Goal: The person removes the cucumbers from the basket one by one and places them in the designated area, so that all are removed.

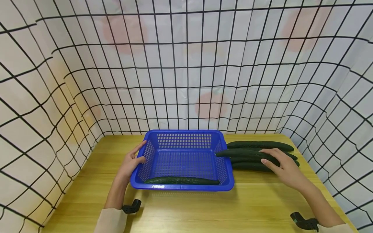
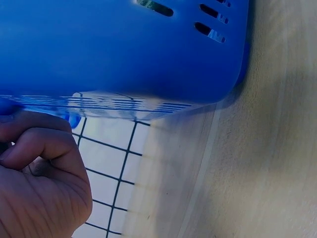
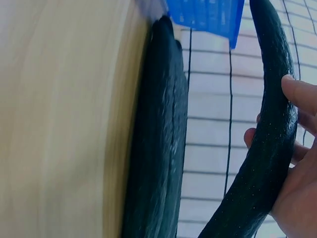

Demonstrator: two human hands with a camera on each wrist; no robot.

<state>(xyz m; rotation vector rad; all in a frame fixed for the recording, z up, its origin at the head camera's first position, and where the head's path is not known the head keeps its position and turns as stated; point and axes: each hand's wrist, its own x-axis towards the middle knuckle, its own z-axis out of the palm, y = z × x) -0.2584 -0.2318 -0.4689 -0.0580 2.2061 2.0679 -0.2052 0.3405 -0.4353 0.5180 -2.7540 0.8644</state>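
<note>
My right hand (image 1: pixel 287 166) grips a long dark green cucumber (image 1: pixel 247 152), lifted above the others, with its tip over the basket's right rim. In the right wrist view the fingers wrap around that cucumber (image 3: pixel 275 124). Several more cucumbers (image 1: pixel 259 145) lie side by side on the table, right of the basket. My left hand (image 1: pixel 130 163) holds the left rim of the blue plastic basket (image 1: pixel 182 187), thumb over the inside. Inside the basket, one cucumber (image 1: pixel 182 180) lies along the near wall. In the left wrist view my left hand (image 2: pixel 44 173) has curled fingers at the basket's edge.
The wooden table (image 1: pixel 186 210) carries everything. A black wire grid (image 1: pixel 186 68) stands behind and at both sides, with pale patterned sheeting beyond it. A black wrist mount (image 1: pixel 131 206) sits by the left sleeve and another mount (image 1: pixel 304 221) by the right.
</note>
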